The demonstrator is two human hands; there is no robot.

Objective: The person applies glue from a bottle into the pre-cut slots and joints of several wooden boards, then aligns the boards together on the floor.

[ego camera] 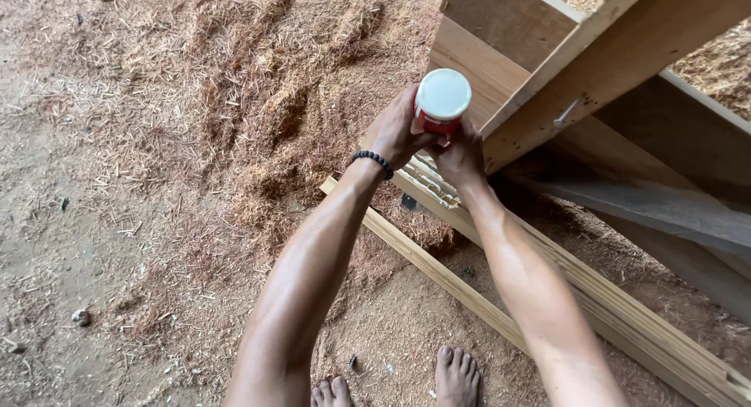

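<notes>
- Bare feet (458, 376) sit at the bottom edge, closest to my view, toes just short of the long plank (438, 270) lying on the ground. I'd keep them back from it.
- Far left is dirt floor (70, 219) with a small stone (80, 317); a heap of sawdust (274, 102) spreads toward the middle. Loose footing, so I'd stay planted.
- Left hand (395, 133), black bead bracelet (372, 161) on the wrist, is wrapped round the left side of the small jar (442, 102). Clenched on it, as far as I can see.
- Jar is red with a white round lid facing me, held up in the air between both hands, above the plank ends and just left of the slanted beam (626, 55).
- Right hand (460, 153) grips the jar from below and right, fingers mostly hidden behind it. Closed on it, I judge.
- I read the step as working the lid or tipping the jar toward the wood; can't tell which.
- To do it well: one hand holds the body firm, the other does the turning, jar kept level so nothing spills into the sawdust.
- Nail (568, 112) sticks out of the slanted beam just right of the hands. I'd keep knuckles clear of it.
- Grey boards (665, 211) lie further right, under the beam.
</notes>
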